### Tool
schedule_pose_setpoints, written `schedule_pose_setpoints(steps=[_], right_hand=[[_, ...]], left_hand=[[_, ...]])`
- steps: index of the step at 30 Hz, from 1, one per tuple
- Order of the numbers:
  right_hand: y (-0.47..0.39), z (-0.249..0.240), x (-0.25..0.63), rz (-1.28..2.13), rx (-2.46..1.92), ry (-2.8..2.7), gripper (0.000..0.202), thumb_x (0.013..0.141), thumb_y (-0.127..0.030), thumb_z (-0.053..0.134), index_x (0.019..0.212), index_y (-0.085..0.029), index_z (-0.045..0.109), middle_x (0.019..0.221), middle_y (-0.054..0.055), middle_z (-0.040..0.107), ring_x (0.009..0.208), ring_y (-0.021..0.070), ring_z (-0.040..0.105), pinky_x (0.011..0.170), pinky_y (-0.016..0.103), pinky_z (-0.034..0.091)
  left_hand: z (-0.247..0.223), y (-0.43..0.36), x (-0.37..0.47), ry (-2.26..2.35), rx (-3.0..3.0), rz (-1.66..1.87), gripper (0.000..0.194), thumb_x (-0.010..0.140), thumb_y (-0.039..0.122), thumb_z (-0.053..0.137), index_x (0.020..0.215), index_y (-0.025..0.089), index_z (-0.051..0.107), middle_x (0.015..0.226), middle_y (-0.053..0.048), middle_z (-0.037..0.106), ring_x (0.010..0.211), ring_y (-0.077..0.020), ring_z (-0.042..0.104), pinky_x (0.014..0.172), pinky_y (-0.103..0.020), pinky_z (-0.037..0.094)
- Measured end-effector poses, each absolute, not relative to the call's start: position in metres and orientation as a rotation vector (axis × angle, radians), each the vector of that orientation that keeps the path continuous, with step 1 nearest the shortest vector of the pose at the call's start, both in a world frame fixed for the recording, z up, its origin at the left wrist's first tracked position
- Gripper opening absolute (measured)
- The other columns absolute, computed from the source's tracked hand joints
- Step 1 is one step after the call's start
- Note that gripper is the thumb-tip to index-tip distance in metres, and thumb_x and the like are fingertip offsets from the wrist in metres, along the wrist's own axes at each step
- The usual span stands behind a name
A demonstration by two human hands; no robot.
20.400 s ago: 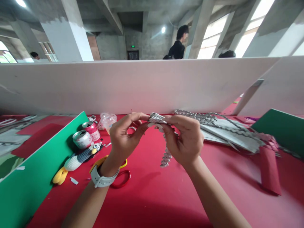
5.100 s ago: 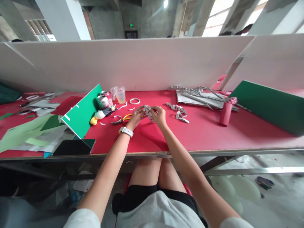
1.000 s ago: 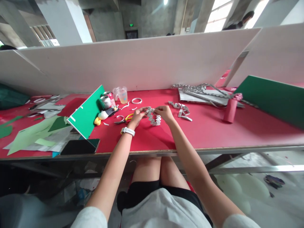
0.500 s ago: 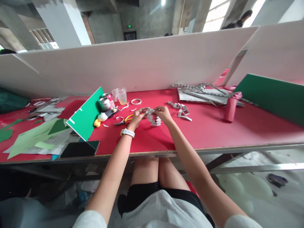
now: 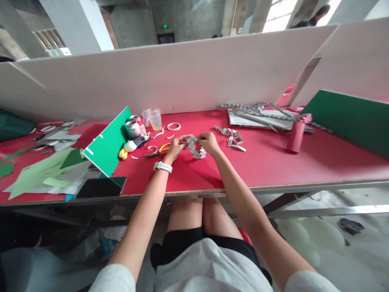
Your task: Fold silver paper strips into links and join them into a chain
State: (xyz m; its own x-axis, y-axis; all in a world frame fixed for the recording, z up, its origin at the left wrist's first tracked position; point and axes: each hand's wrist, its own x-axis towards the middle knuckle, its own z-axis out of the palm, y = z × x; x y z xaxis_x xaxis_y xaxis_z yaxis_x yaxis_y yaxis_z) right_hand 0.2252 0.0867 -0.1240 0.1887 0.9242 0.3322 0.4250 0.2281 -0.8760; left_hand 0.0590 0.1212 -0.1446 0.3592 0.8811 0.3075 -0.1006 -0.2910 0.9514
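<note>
A zigzag chain of folded grey-white paper strips (image 5: 199, 153) hangs between my hands, its lower end close to the red tabletop (image 5: 258, 170). My left hand (image 5: 176, 147), with a white watch on the wrist, pinches the chain's upper left end. At the upper right, my right hand (image 5: 208, 142) grips the same chain with thumb and forefinger. The fingertips partly cover where they meet the paper. Just left of my left hand lie yellow-handled pliers (image 5: 162, 150). More folded paper pieces (image 5: 234, 138) rest to the right of my right hand.
A green board (image 5: 106, 142) stands at left beside drink cans (image 5: 135, 126), plastic cups (image 5: 154, 119) and a plush toy (image 5: 135, 144). A tape roll (image 5: 174, 126) lies behind my hands. At right are a braided grey strand (image 5: 258, 108) and a red cylinder (image 5: 295, 136). A phone (image 5: 99, 187) lies near the front edge.
The view has tilted slightly, so the table sits a little higher in the picture. Both hands keep hold of the paper chain, with hardly any movement.
</note>
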Motion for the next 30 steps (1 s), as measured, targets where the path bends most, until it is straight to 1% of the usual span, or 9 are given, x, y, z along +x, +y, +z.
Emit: schedule_pose_setpoints(steps=[3,6,10,14,17,20,22,26,30], right_hand=[[0.087,-0.122,0.229,0.583,-1.371,-1.448,0.010,0.060,-0.011,0.059,0.055,-0.016,0.066,0.050,0.000,0.062,0.051,0.0121,0.052,0.054,0.024,0.038],[0.088,-0.123,0.233,0.606,-1.366,-1.469,0.011,0.058,-0.008,0.061,0.053,-0.016,0.066,0.048,-0.001,0.061,0.050,0.0119,0.051,0.054,0.024,0.039],[0.091,-0.128,0.233,0.622,-1.337,-1.414,0.005,0.063,-0.013,0.064,0.059,-0.015,0.068,0.054,-0.001,0.063,0.056,0.0129,0.054,0.058,0.025,0.041],[0.089,-0.129,0.230,0.713,-1.274,-1.357,0.008,0.072,-0.023,0.065,0.073,-0.015,0.068,0.062,0.000,0.064,0.056,0.0114,0.055,0.055,0.023,0.044],[0.086,-0.128,0.229,0.816,-1.228,-1.340,0.007,0.074,-0.019,0.065,0.079,-0.014,0.066,0.068,0.001,0.066,0.054,0.0105,0.057,0.054,0.022,0.048],[0.085,-0.127,0.228,0.870,-1.210,-1.321,0.002,0.076,-0.015,0.064,0.076,-0.014,0.062,0.067,0.003,0.066,0.057,0.0128,0.062,0.054,0.024,0.051],[0.087,-0.127,0.227,0.857,-1.209,-1.309,0.004,0.076,-0.014,0.062,0.073,-0.015,0.061,0.066,0.003,0.065,0.059,0.0135,0.064,0.056,0.024,0.051],[0.091,-0.130,0.223,0.744,-1.229,-1.286,0.006,0.072,-0.011,0.060,0.068,-0.016,0.059,0.064,0.001,0.063,0.057,0.0122,0.058,0.056,0.024,0.048],[0.093,-0.132,0.220,0.685,-1.225,-1.286,0.005,0.069,-0.013,0.059,0.071,-0.017,0.061,0.065,0.000,0.063,0.054,0.0126,0.054,0.055,0.025,0.046]], left_hand=[[-0.144,0.120,0.060,0.734,1.586,1.147,0.033,0.073,0.026,0.075,0.105,0.018,0.074,0.076,-0.002,0.070,0.065,-0.0114,0.057,0.057,-0.021,0.045],[-0.144,0.118,0.061,0.734,1.623,1.120,0.031,0.072,0.021,0.074,0.103,0.017,0.075,0.087,-0.006,0.074,0.066,-0.0130,0.058,0.056,-0.023,0.046],[-0.145,0.120,0.062,0.715,1.650,1.123,0.032,0.076,0.024,0.072,0.107,0.017,0.074,0.095,-0.008,0.074,0.068,-0.0138,0.059,0.058,-0.024,0.048],[-0.147,0.124,0.062,0.719,1.636,1.205,0.032,0.079,0.028,0.070,0.109,0.017,0.072,0.089,-0.005,0.071,0.070,-0.0128,0.060,0.062,-0.023,0.050],[-0.147,0.124,0.061,0.738,1.616,1.251,0.035,0.079,0.029,0.071,0.111,0.017,0.069,0.083,-0.003,0.067,0.069,-0.0124,0.061,0.061,-0.022,0.051],[-0.144,0.121,0.060,0.753,1.611,1.263,0.038,0.078,0.031,0.072,0.113,0.017,0.066,0.080,-0.003,0.064,0.069,-0.0129,0.062,0.059,-0.021,0.050],[-0.142,0.119,0.061,0.756,1.622,1.249,0.038,0.078,0.032,0.073,0.112,0.018,0.065,0.078,-0.002,0.062,0.067,-0.0130,0.063,0.056,-0.021,0.049],[-0.138,0.113,0.062,0.736,1.674,1.185,0.039,0.076,0.029,0.075,0.112,0.018,0.064,0.069,0.001,0.058,0.056,-0.0112,0.062,0.054,-0.022,0.048],[-0.137,0.110,0.064,0.725,1.719,1.151,0.041,0.074,0.028,0.076,0.112,0.018,0.065,0.066,0.003,0.057,0.049,-0.0090,0.059,0.052,-0.022,0.047]])
